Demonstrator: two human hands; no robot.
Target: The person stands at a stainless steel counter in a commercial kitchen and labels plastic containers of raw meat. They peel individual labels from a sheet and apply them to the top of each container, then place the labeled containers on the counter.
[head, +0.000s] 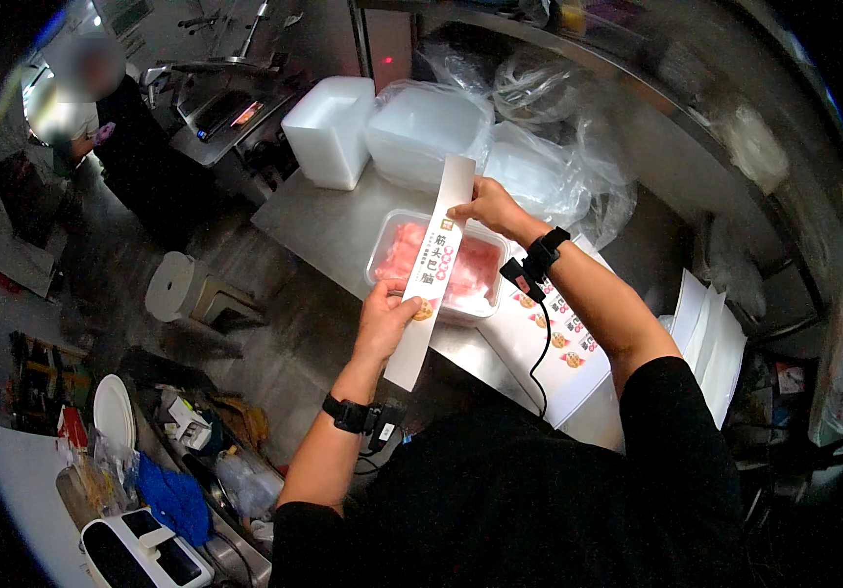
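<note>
A long white printed paper strip point(439, 261) is stretched between my two hands, slanting over a clear plastic tub point(384, 220) of pinkish-red raw meat point(474, 264). My left hand point(383, 320) pinches the strip's lower part, near the tub's near left side. Higher up, my right hand point(491, 208) grips the strip's edge above the tub's far side. The tub stands on a metal table point(318, 220). To its right lies a stack of white sheets point(531, 367) printed with the same kind of design, partly under my right forearm. Whether the strip touches the tub cannot be told.
Stacked white plastic containers point(333, 132) and bagged ones point(428, 132) stand at the table's back. Paper sheets point(704, 338) stand upright at the right. A white stool point(179, 290) is on the floor at left, a person point(149, 147) in dark clothing beyond. Lower left are a blue cloth point(171, 500) and clutter.
</note>
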